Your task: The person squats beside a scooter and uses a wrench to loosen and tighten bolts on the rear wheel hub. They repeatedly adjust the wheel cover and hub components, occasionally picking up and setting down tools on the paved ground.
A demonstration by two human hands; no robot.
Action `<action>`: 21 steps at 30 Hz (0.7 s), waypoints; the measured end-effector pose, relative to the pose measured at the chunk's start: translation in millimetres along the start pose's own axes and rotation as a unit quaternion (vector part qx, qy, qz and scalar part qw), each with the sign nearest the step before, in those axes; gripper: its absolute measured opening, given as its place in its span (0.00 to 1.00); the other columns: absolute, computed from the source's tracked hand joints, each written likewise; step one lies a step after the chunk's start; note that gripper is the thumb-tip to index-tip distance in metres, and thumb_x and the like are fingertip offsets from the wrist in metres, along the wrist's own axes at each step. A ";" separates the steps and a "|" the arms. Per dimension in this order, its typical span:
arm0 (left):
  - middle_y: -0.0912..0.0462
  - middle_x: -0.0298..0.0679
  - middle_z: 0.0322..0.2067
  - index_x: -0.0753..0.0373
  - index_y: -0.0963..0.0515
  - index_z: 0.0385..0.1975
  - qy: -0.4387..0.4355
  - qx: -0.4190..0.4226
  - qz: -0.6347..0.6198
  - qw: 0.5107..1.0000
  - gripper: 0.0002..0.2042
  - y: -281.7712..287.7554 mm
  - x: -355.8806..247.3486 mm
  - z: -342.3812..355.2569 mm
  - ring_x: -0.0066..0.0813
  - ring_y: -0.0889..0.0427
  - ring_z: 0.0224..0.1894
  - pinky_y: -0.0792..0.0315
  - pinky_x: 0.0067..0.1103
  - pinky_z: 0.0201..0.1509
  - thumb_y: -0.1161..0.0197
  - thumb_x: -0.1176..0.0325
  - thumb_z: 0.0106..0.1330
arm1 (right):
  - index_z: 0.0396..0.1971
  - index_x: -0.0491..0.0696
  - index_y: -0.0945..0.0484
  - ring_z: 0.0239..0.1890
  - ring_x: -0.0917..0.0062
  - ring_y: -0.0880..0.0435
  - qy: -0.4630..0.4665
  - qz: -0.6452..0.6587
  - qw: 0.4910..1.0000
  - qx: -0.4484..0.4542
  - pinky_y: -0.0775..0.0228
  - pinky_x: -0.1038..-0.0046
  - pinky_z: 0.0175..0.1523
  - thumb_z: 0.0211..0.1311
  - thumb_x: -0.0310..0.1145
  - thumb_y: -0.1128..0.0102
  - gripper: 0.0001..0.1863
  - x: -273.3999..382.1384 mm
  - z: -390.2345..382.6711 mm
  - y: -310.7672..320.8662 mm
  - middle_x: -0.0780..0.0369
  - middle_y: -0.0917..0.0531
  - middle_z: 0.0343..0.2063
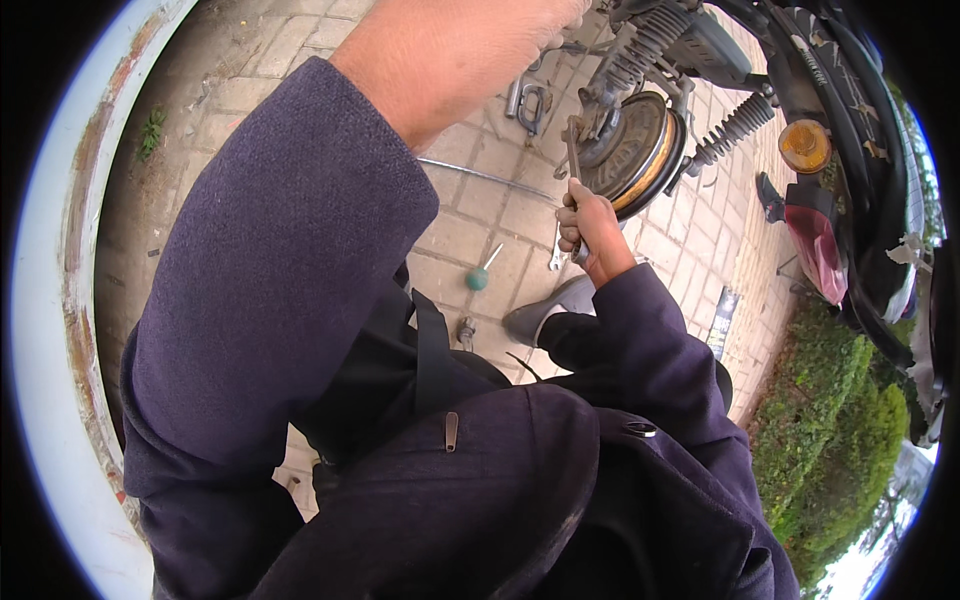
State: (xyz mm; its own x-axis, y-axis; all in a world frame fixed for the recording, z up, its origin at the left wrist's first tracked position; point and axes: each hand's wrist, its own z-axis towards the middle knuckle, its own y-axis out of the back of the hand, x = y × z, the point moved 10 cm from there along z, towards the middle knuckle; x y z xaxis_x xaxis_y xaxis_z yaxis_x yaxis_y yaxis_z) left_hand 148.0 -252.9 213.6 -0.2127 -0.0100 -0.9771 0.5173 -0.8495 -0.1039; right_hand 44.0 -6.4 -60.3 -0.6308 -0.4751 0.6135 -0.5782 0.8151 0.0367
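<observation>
My right hand [592, 232] is closed around the lower end of a metal wrench [573, 158]. The wrench stands roughly upright in the view, its upper end against the parts beside a round, rusty wheel hub [632, 145] on a motorbike or scooter. At the top edge, my left hand [520, 35] reaches toward the bike's coil-spring shock absorber [652, 45]. Its fingers are mostly cut off by the picture's edge, so what they touch is hidden. Below the right hand, another wrench [556, 252] lies on the paving near my shoe [550, 312].
A stubby screwdriver with a green ball handle [477, 279], a small metal fitting [466, 332], a long thin rod [485, 175] and a metal shackle [535, 108] lie on the bricks. A second shock absorber [735, 130], orange indicator [804, 147] and red lamp [815, 245] are at right.
</observation>
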 end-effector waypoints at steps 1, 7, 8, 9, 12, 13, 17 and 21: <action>0.17 0.39 0.34 0.75 0.23 0.48 0.006 -0.004 -0.016 1.000 0.14 2.2 3.8 3.0 0.21 0.20 0.37 0.27 0.18 0.44 0.41 0.72 0.68 | 0.30 0.51 0.35 0.14 0.83 0.40 -0.010 -0.005 1.000 -0.009 0.45 0.73 0.20 0.77 0.46 0.53 0.17 -1.4 -1.6 2.9 0.71 0.38 0.15; 0.17 0.39 0.31 0.78 0.23 0.47 0.006 0.040 -0.047 0.998 0.14 -6.2 0.1 7.0 0.19 0.21 0.34 0.28 0.17 0.39 0.41 0.72 0.68 | 0.30 0.54 0.34 0.11 0.85 0.42 -0.023 0.055 0.998 -0.016 0.50 0.77 0.17 0.79 0.47 0.54 0.17 13.2 7.4 1.0 0.74 0.40 0.13; 0.17 0.39 0.30 0.78 0.24 0.47 0.007 0.036 -0.056 0.998 0.14 -7.5 -0.2 7.1 0.18 0.22 0.33 0.28 0.16 0.38 0.41 0.72 0.68 | 0.31 0.54 0.34 0.11 0.86 0.42 -0.035 0.068 0.997 -0.010 0.50 0.77 0.17 0.80 0.47 0.54 0.17 14.9 8.9 -1.6 0.74 0.40 0.13; 0.18 0.39 0.30 0.78 0.24 0.47 0.010 0.039 -0.062 0.997 0.14 -8.5 -0.2 9.3 0.18 0.22 0.32 0.28 0.16 0.36 0.42 0.72 0.68 | 0.31 0.54 0.34 0.11 0.86 0.42 -0.043 0.070 0.997 -0.007 0.50 0.78 0.18 0.80 0.47 0.55 0.16 17.7 9.4 -3.0 0.74 0.40 0.13; 0.18 0.38 0.29 0.79 0.24 0.46 0.017 0.056 -0.074 0.996 0.14 -11.5 1.4 18.4 0.17 0.23 0.29 0.30 0.16 0.33 0.42 0.72 0.69 | 0.31 0.54 0.34 0.11 0.86 0.43 -0.057 0.063 0.996 -0.022 0.49 0.77 0.18 0.80 0.48 0.55 0.17 25.1 8.3 -1.9 0.74 0.40 0.13; 0.18 0.38 0.28 0.79 0.24 0.46 0.019 0.062 -0.077 0.995 0.14 -11.9 1.3 21.1 0.17 0.24 0.28 0.30 0.17 0.32 0.42 0.72 0.69 | 0.30 0.54 0.35 0.11 0.86 0.43 -0.058 0.068 0.996 -0.030 0.48 0.77 0.19 0.80 0.47 0.55 0.17 25.8 8.0 -2.3 0.74 0.40 0.13; 0.19 0.38 0.27 0.80 0.25 0.47 0.078 0.131 -0.175 0.973 0.15 -11.0 1.7 29.4 0.17 0.24 0.27 0.31 0.17 0.30 0.43 0.72 0.69 | 0.29 0.54 0.35 0.12 0.84 0.42 -0.044 0.051 0.996 -0.051 0.46 0.76 0.19 0.79 0.47 0.53 0.17 16.4 5.3 -11.1 0.73 0.41 0.13; 0.19 0.39 0.28 0.80 0.26 0.48 0.042 0.097 -0.103 0.989 0.16 -16.2 4.3 49.0 0.18 0.23 0.29 0.30 0.17 0.32 0.43 0.72 0.68 | 0.29 0.53 0.35 0.11 0.83 0.42 -0.022 0.067 0.995 -0.064 0.44 0.74 0.19 0.79 0.46 0.54 0.17 11.6 6.5 -14.9 0.73 0.41 0.13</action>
State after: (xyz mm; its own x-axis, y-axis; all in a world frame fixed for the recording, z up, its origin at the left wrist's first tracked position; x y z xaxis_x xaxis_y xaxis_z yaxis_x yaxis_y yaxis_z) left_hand 98.1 -265.0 220.2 -0.2242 0.2108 -0.9515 0.2991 -0.9143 -0.2730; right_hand 41.9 -26.2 -58.9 -0.7221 -0.3709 0.5840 -0.4185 0.9063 0.0583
